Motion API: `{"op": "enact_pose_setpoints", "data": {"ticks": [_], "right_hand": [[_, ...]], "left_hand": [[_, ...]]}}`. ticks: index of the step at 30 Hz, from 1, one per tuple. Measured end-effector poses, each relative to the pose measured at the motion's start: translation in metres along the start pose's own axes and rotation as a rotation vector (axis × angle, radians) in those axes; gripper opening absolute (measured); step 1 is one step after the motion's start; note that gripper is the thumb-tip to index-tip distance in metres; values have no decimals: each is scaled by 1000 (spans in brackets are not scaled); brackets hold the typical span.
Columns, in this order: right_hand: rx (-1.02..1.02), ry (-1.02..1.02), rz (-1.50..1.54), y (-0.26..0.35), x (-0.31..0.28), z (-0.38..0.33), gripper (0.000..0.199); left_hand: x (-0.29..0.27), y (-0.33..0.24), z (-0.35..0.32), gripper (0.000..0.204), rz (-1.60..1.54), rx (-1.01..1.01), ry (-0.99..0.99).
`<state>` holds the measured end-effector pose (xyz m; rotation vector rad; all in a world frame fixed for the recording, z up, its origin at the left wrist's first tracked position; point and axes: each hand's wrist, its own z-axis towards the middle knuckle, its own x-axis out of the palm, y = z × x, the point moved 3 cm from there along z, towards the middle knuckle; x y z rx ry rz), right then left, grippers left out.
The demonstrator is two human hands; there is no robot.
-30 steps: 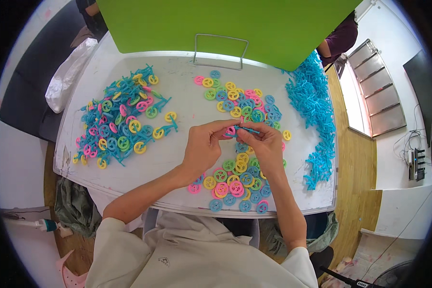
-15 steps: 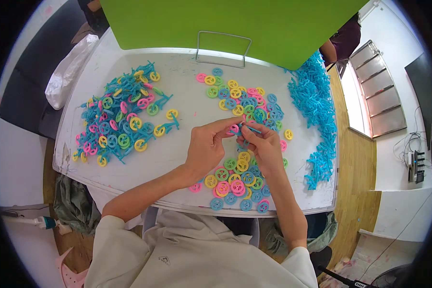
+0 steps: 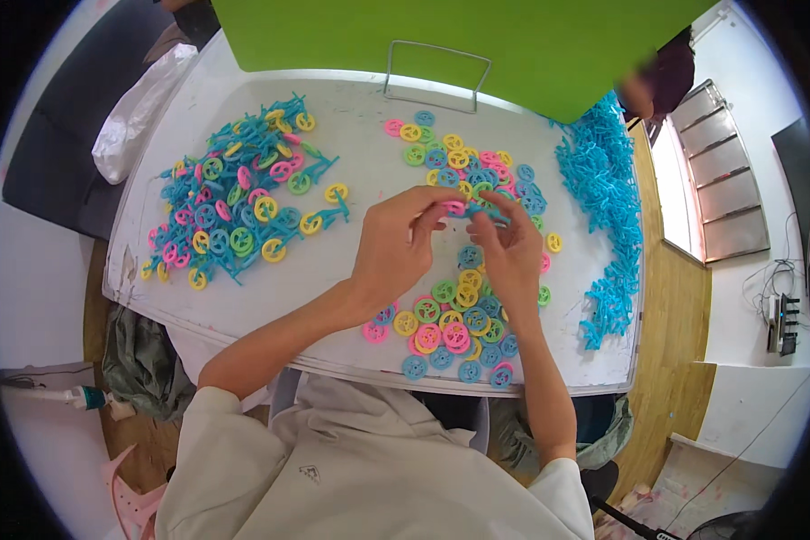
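Note:
Both of my hands meet over the middle of the table. My left hand (image 3: 394, 247) pinches a small pink plastic wheel (image 3: 454, 208) between thumb and fingers. Against that wheel sits a blue plastic forked piece (image 3: 488, 214), gripped by the fingertips of my right hand (image 3: 513, 256). How far the two parts are joined is hidden by my fingers. Loose wheels in pink, yellow, green and blue lie beyond my hands, and another heap of wheels (image 3: 456, 337) lies between my forearms, close to the near edge.
At the left is a pile of blue pieces with wheels on them (image 3: 229, 193). A long heap of bare blue pieces (image 3: 603, 207) runs along the right edge. A green panel (image 3: 450, 45) with a wire stand (image 3: 436, 76) borders the far side. Another person's arm (image 3: 636, 94) shows beyond it.
The blue piece and pink wheel have turned in my fingers, and my right hand's fingers have spread more around the blue piece. The whole view has shifted slightly.

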<state>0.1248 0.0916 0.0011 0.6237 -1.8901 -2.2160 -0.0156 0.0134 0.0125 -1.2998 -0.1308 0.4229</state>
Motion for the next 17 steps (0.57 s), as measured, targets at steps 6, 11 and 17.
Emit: {"op": "enact_pose_setpoints", "data": {"ticks": [6, 11, 17], "right_hand": [[380, 234, 749, -4, 6, -2, 41], [213, 176, 752, -8, -8, 3, 40], [351, 214, 499, -25, -11, 7, 52]], "left_hand": [[2, -7, -5, 34, 443, 406, 25], [-4, -40, -16, 40, 578, 296, 73], [-30, -9, -79, 40, 890, -241, 469]]}}
